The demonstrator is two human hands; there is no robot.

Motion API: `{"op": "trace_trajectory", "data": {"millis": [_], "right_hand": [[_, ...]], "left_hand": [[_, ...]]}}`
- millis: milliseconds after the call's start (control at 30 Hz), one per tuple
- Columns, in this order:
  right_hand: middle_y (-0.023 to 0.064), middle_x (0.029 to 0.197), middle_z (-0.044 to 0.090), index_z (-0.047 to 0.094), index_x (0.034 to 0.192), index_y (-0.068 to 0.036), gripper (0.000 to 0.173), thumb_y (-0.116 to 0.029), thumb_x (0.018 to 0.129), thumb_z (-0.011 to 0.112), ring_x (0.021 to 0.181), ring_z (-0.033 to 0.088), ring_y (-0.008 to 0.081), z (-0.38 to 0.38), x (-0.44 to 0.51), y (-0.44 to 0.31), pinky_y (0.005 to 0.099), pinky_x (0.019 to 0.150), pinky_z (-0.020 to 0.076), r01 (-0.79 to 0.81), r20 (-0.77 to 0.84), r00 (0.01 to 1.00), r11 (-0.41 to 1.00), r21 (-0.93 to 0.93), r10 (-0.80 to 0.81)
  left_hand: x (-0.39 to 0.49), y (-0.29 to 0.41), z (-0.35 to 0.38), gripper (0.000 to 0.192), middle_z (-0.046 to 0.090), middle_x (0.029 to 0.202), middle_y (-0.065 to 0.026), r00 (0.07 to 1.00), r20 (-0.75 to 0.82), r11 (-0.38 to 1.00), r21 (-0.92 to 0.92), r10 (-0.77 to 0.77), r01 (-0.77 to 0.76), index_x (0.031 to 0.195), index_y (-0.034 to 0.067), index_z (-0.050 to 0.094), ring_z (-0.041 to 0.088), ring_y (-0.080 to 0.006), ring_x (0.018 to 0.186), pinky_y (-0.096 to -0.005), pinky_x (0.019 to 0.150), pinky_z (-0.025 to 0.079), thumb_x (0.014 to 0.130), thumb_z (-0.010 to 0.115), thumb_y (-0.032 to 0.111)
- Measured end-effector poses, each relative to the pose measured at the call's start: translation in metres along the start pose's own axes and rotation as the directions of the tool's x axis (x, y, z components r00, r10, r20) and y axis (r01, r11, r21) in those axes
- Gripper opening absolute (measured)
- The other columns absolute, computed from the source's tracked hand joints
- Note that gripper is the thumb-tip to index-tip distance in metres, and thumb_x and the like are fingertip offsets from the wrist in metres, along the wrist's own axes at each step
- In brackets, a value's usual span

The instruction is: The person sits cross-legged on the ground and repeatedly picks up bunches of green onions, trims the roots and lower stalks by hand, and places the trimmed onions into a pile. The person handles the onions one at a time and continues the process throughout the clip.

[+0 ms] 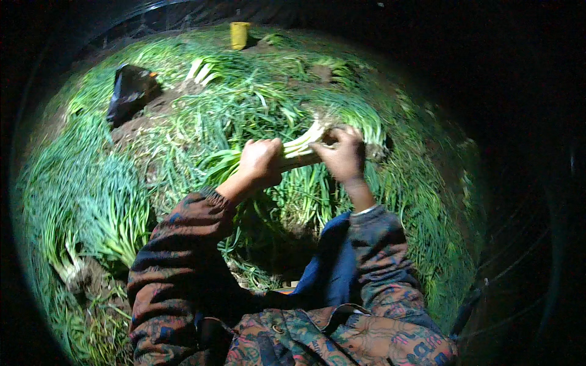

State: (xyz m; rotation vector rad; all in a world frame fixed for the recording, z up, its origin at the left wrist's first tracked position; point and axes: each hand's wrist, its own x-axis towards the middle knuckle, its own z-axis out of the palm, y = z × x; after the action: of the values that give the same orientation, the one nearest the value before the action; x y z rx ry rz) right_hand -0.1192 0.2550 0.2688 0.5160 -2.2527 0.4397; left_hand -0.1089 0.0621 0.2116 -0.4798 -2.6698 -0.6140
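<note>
A bunch of green onions [300,145] lies across in front of me, white root ends to the right and green leaves to the left. My left hand [262,160] is wrapped around its stalks where they turn green. At the pale end, my right hand [344,153] has its fingers curled, with the thumb against the white stalks. Whether the right fingers grip a stalk cannot be made out, as the hand is slightly blurred. Below the bunch, more green onions [306,194] stand with their bases in dark soil.
Heaps of pulled green onions [359,116] lie just beyond my right hand and to the left [116,219]. A dark plastic bag [130,94] rests on soil at upper left. Farther off stands a yellow container [239,35]. My blue-trousered leg [329,265] is below my hands. Darkness surrounds the lit patch.
</note>
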Motion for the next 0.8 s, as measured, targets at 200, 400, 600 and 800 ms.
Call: {"op": "trace_trajectory", "data": {"millis": [200,400,600,800], "right_hand": [[0.016,0.077,0.056,0.058,0.072,-0.002,0.014,-0.007,0.067,0.07,0.076,0.054,0.0349,0.029,-0.009,-0.009,0.041,0.067,0.0438,0.158,-0.235,0.966,0.962,0.224,-0.104],[0.0135,0.074,0.057,0.054,0.075,0.0,0.009,0.0,0.075,0.063,0.067,0.057,0.0276,0.035,-0.009,0.005,0.033,0.063,0.0443,0.048,-0.278,0.958,0.927,0.371,0.061],[0.0024,0.077,0.058,0.058,0.081,-0.003,0.007,-0.006,0.08,0.064,0.071,0.051,0.0106,0.038,-0.008,0.013,0.0254,0.067,0.042,-0.103,-0.115,0.966,0.757,0.645,0.23],[0.0085,0.09,0.057,0.056,0.097,0.0,0.018,-0.004,0.08,0.061,0.078,0.056,0.0176,0.02,-0.038,0.046,0.0298,0.072,0.0468,-0.012,-0.26,0.905,0.631,0.776,0.337]], "left_hand": [[-0.001,0.009,-0.006,0.03,0.059,0.074,-0.0158,0.995,0.029,0.993,-0.064,-0.1,0.102,0.079,0.006,0.05,0.058,-0.0359,0.074,-0.0435,0.068,0.044,0.059,0.068,0.02],[-0.002,0.004,-0.015,0.031,0.06,0.073,-0.0163,0.994,0.076,0.99,-0.108,-0.084,0.092,0.078,0.006,0.05,0.058,-0.037,0.073,-0.0445,0.066,0.046,0.057,0.068,0.019],[-0.005,-0.007,-0.009,0.037,0.059,0.078,-0.0168,0.986,0.115,0.976,-0.166,-0.123,0.142,0.079,0.007,0.05,0.057,-0.0372,0.079,-0.0443,0.065,0.045,0.052,0.071,0.018],[0.015,-0.023,0.006,0.068,0.062,0.084,-0.0136,0.986,-0.168,0.861,-0.502,0.002,-0.087,0.1,0.007,0.057,0.06,-0.0304,0.082,-0.039,0.069,0.048,0.043,0.08,0.037]]}}
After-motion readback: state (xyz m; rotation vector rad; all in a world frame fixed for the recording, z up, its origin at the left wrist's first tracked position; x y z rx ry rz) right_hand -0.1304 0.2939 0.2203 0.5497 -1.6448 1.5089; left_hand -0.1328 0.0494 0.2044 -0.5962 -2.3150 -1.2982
